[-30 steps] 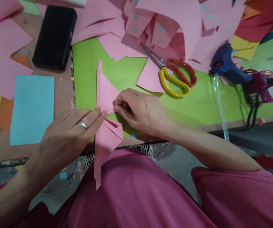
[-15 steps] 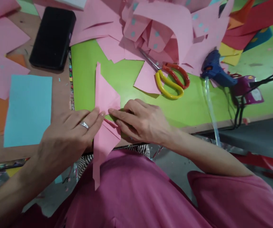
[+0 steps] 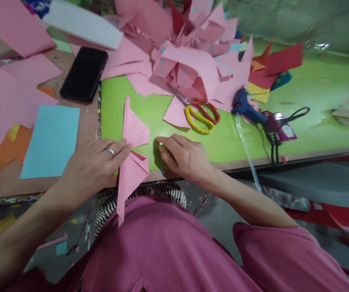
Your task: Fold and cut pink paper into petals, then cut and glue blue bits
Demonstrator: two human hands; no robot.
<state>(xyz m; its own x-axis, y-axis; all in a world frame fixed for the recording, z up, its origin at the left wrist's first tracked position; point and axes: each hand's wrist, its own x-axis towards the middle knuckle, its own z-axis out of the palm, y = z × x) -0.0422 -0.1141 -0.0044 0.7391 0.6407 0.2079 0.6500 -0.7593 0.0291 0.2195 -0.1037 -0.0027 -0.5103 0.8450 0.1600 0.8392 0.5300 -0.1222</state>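
Observation:
A folded pink paper lies across the table's front edge, its lower tip hanging over toward my lap. Two pointed flaps spread from its pinched middle, and the lower one shows a fold opening. My left hand, with a ring on it, grips that middle between its fingertips. Just right of the paper, my right hand rests low over the green tabletop, touching no paper. Its index finger reaches forward, the other fingers are bent, and nothing shows in them. Scissors with one red and one yellow handle lie beyond it.
At left are a light blue sheet, a black phone and pink sheets. Pink paper pieces pile up at the back. A blue glue gun with a clear glue stick lies right. A grey stool stands at lower right.
My right hand has let go of the pink paper and drawn away to the right. My left hand keeps its hold. The view has tilted up, showing more of the table's far side.

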